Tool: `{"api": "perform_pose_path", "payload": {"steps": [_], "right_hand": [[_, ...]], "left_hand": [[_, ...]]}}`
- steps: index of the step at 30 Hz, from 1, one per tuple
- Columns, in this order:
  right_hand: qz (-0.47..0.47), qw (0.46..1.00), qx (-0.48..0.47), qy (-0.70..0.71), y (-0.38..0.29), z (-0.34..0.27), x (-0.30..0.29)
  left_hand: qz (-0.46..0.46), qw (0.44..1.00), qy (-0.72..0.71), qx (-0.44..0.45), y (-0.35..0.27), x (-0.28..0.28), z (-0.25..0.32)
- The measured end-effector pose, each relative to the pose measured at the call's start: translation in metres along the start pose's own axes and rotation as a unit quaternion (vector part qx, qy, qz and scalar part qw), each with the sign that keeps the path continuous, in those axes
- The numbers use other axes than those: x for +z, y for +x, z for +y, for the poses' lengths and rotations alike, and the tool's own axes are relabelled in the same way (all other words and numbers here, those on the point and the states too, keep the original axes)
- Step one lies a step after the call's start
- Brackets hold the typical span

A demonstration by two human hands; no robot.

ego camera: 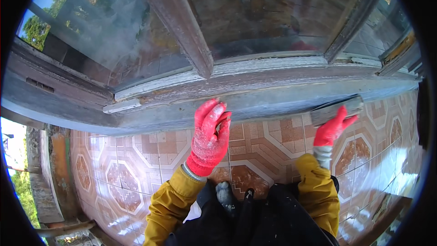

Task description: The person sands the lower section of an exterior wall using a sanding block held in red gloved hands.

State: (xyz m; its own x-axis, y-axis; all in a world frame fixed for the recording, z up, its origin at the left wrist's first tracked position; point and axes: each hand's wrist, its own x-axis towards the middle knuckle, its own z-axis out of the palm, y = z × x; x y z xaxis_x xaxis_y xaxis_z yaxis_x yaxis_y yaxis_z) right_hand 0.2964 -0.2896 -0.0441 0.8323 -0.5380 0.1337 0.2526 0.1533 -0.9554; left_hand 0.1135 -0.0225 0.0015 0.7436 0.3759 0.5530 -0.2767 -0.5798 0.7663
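Note:
My left hand [209,136], in a red work glove dusted with white, hovers beside the grey window sill [164,114]. Its fingers are bent and slightly apart, with nothing visible in them. Further right, my right hand [331,128], in a matching red glove, grips a flat grey rectangular board [336,111] by its near side. The board lies against or close to the low wall face under the sill; contact is not clear. Above the sill runs a weathered brown wooden window frame [245,80] with a strip of worn white paint [269,63] along the glass.
Dusty glass panes [266,17] rise in front, divided by a brown wooden upright [177,20]. A short white wood piece [122,106] sits at the frame's left corner. Patterned tiles [177,147] cover the floor around my feet. Worn posts [59,164] stand at the left.

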Motion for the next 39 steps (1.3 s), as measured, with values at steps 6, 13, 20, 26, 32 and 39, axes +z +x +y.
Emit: {"api": "perform_pose_path", "payload": {"steps": [6, 13, 20, 26, 32, 39], "right_hand": [[0.051, 0.997, 0.033, 0.05, 0.021, -0.019, 0.006], [-0.035, 0.989, -0.081, -0.115, -0.075, 0.011, 0.019], [0.026, 1.0, 0.01, 0.012, 0.036, -0.008, -0.004], [-0.004, 0.982, -0.094, -0.164, -0.058, 0.018, 0.013], [-0.004, 0.99, -0.068, -0.123, -0.006, -0.005, 0.016], [0.027, 0.996, 0.068, 0.054, 0.0, 0.006, 0.005]], "left_hand": [[-0.044, 0.998, 0.039, -0.001, 0.007, -0.002, 0.011], [-0.019, 0.999, 0.032, -0.014, 0.006, 0.005, 0.01], [0.0, 0.999, 0.039, -0.02, 0.004, 0.01, 0.007], [0.026, 0.998, 0.012, -0.048, 0.002, 0.018, 0.011], [0.022, 0.996, 0.082, -0.035, 0.003, 0.008, 0.015], [0.025, 0.998, 0.055, -0.031, 0.005, 0.01, 0.015]]}}
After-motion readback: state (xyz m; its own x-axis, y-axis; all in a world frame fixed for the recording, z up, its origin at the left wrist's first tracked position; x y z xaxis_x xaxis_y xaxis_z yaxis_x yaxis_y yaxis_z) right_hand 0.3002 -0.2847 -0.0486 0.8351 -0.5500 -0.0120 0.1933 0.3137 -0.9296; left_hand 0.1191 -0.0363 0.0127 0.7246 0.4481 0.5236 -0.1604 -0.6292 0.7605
